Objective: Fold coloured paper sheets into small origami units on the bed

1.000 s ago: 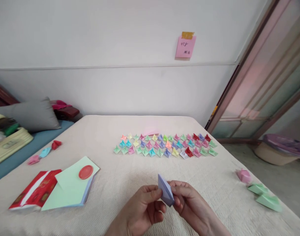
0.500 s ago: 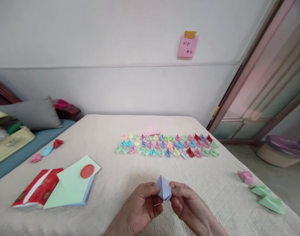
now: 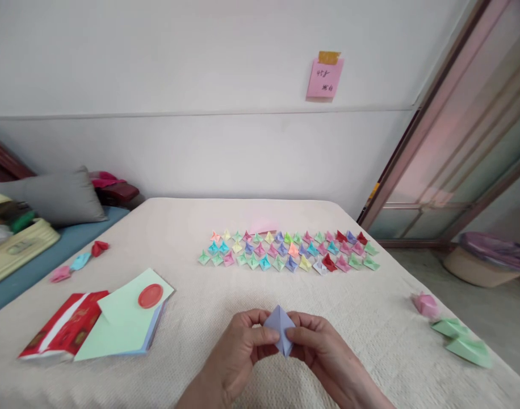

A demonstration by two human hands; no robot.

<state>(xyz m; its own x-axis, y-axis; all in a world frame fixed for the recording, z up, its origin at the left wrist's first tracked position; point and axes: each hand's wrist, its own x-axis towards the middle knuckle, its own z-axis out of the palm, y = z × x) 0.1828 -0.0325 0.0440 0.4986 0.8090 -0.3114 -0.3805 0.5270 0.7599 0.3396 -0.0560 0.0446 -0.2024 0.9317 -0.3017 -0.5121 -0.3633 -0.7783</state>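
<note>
Between my hands is a folded lavender origami paper (image 3: 280, 324), diamond-shaped, with a crease down its middle and one point toward the wall. My left hand (image 3: 247, 343) pinches its left side, thumb on top and fingers behind. My right hand (image 3: 315, 341) pinches the right side the same way, its thumb lying on the front face. The fingertips behind the paper are hidden. Beyond my hands, several small folded paper figures (image 3: 265, 262) in many colours stand in rows on the cream cloth (image 3: 192, 329).
At left lie a red packet (image 3: 66, 324), green and blue paper sheets (image 3: 124, 324) with a red disc (image 3: 150, 296) on top, and small folded papers (image 3: 80, 261). At right are a pink folded piece (image 3: 426, 305) and green ones (image 3: 468, 349). A pink note (image 3: 325, 78) is taped to the wall.
The lavender paper has turned from a tilted, partly side-on view to a flat diamond facing me. Both thumbs have moved inward onto its front face.
</note>
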